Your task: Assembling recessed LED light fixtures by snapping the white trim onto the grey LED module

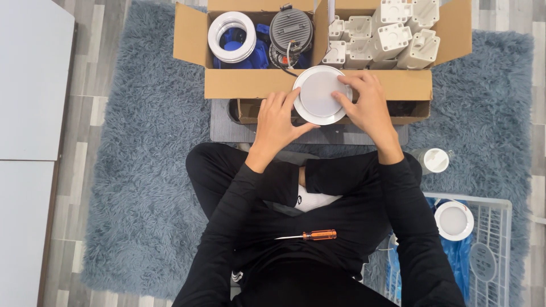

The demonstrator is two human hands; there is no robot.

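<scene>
Both hands hold a round white recessed light with a frosted face just in front of an open brown cardboard box — the left hand has its fingers curled on the left rim, the right hand grips the right edge. An orange-handled screwdriver lies on the person's lap — a white wire basket stands at the right.

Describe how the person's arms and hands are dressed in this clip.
Both arms are covered by long black sleeves that end at the wrists. The left hand and right hand are bare: no gloves, and no rings, watch or markings are visible on the fingers or wrists.
</scene>
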